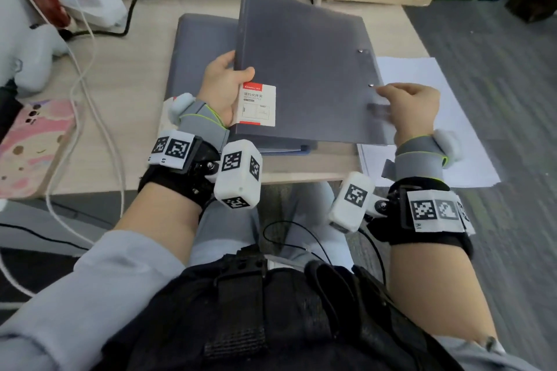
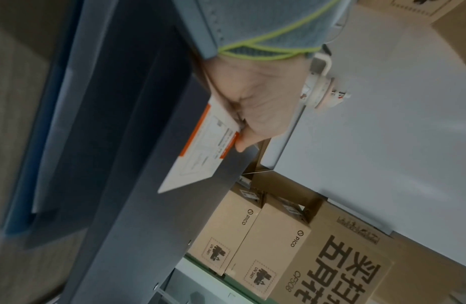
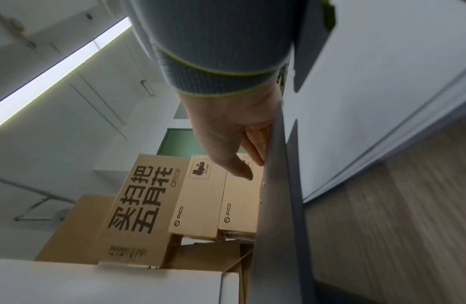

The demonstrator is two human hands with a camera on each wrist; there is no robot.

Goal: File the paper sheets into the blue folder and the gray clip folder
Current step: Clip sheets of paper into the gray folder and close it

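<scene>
head: down on desk [image 1: 126,75] | wrists: close, upward | shared: cardboard boxes [image 2: 252,246]

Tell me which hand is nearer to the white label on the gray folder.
Left. The left hand grips the gray folder at its left edge, thumb touching the white label. The right hand holds the opposite edge, well away from it.
</scene>
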